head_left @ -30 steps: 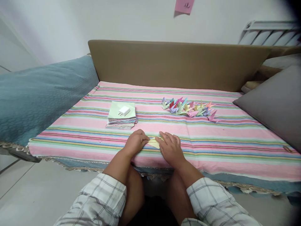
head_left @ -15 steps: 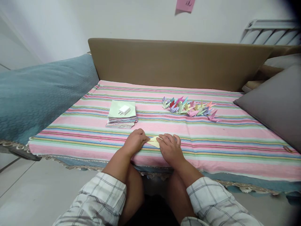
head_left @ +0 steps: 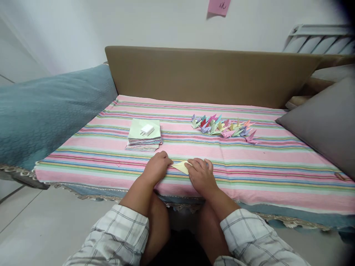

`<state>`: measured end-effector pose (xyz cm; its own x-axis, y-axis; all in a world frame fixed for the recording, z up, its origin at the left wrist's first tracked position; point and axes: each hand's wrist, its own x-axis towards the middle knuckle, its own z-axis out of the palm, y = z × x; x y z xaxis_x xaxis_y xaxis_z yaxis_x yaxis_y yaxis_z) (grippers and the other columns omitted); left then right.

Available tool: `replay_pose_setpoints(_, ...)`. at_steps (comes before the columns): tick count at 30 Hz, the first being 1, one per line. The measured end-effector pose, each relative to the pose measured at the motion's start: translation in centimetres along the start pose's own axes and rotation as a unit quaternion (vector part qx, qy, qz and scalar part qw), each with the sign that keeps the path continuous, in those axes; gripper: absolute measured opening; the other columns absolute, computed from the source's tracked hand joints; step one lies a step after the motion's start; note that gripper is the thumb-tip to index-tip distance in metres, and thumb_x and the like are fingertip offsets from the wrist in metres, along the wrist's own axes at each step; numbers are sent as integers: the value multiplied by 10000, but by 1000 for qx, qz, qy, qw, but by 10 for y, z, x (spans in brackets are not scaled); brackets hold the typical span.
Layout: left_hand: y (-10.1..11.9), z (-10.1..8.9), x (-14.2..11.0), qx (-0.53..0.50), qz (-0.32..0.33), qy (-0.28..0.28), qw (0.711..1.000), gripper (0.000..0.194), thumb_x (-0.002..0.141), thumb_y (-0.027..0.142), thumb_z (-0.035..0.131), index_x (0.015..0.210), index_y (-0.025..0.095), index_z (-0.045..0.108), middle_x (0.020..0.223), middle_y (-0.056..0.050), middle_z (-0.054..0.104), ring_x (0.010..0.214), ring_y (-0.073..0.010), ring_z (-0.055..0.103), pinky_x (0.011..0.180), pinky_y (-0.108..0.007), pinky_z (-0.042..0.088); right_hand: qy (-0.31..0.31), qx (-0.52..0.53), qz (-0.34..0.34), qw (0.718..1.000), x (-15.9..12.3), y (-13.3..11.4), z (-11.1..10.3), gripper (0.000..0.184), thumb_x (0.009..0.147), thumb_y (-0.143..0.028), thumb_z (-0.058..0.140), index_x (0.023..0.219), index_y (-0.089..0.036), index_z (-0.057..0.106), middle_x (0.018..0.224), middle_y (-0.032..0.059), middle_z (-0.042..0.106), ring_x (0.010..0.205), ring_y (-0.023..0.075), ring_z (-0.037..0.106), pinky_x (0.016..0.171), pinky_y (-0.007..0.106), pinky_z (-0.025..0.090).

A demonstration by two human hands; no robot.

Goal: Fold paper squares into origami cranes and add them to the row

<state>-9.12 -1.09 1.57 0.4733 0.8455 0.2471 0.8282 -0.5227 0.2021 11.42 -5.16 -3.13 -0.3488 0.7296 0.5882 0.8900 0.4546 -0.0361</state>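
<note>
Your single view looked out from your head, facing forward and down over your white checked fabric sleeves [head_left: 119, 232]. It sat above the near edge of the pink striped cloth [head_left: 263, 159], with your bare left hand [head_left: 158, 166] and bare right hand [head_left: 202, 175] close below mid-picture. It reached wide, from the blue textured armrest [head_left: 55, 111] to the plain grey cushion [head_left: 324, 129], and ahead past the smooth brown backrest [head_left: 208, 74] to the white wall [head_left: 152, 22].

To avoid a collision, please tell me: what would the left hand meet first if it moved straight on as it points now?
The left hand would likely meet the folded yellow paper, which it seems to touch; then the right hand, though depth is unclear.
</note>
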Motion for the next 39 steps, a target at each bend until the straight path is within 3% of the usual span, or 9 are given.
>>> replay_pose_setpoints(2, 10, -2, -2, 1, -20, 75, 997, 354, 769, 75, 439, 1026, 165, 665, 914, -110, 572, 888, -242, 524, 810, -402, 440, -4, -1, 1, 1000, 0, 0, 0, 241, 880, -206, 497, 1080, -269, 617, 1159, 38, 632, 1095, 225, 490, 991, 443, 207)
replay_pose_setpoints(6, 40, 7, -13, -77, 54, 94, 991, 478, 787, 63, 383, 1233, 183, 508, 1189, -116, 552, 1171, -232, 463, 1000, -444, 390, -14, 5, 1, 1000, 0, 1, -2, 269, 878, -227, 495, 1123, -272, 598, 1178, 52, 611, 1106, 231, 472, 982, 441, 221)
replay_pose_setpoints(10, 53, 28, -20, -130, 85, 22, 988, 650, 765, 57, 371, 1398, 141, 249, 1425, -157, 371, 1336, -229, 317, 1074, -474, 327, -21, 22, 7, 1000, 1, 1, -4, 293, 881, -225, 482, 1155, -251, 583, 1170, 73, 603, 1108, 239, 459, 959, 425, 256)
replay_pose_setpoints(13, 49, 38, -21, -118, 77, -43, 989, 680, 774, 104, 412, 1416, 107, 186, 1449, -187, 331, 1358, -252, 283, 1093, -505, 281, -14, 37, 4, 999, 2, 2, -3, 271, 886, -211, 461, 1122, -219, 595, 1155, 84, 602, 1094, 242, 465, 935, 409, 302)
replay_pose_setpoints(21, 47, 40, -22, -73, 91, -54, 992, 674, 806, 201, 486, 1417, 109, 218, 1460, -192, 313, 1369, -282, 253, 1089, -513, 257, 82, 142, 43, 985, -2, 11, -11, 174, 870, -232, 459, 977, -162, 578, 1082, 129, 565, 1055, 233, 489, 930, 407, 406)
replay_pose_setpoints(26, 48, 38, -21, -60, 92, -60, 992, 660, 800, 204, 508, 1408, 122, 264, 1466, -184, 306, 1367, -285, 257, 1085, -511, 263, 39, 90, 31, 995, -5, 12, -17, 182, 865, -227, 484, 968, -176, 626, 1148, 114, 552, 1068, 231, 480, 933, 390, 402)
replay_pose_setpoints(31, 50, 35, -22, -20, 106, -63, 992, 612, 799, 198, 527, 1380, 156, 340, 1476, -159, 297, 1357, -302, 268, 1073, -519, 278, 21, 42, 73, 996, -6, 12, -17, 194, 879, -260, 484, 952, -205, 655, 1155, 91, 564, 1064, 228, 481, 909, 373, 398)
replay_pose_setpoints(39, 52, 30, -23, 30, 129, -42, 990, 535, 810, 252, 548, 1329, 210, 427, 1472, -91, 325, 1327, -327, 297, 1059, -507, 299, -9, 66, 102, 993, -8, 16, -13, 184, 861, -242, 501, 944, -200, 660, 1107, 87, 596, 1006, 222, 517, 876, 357, 420)
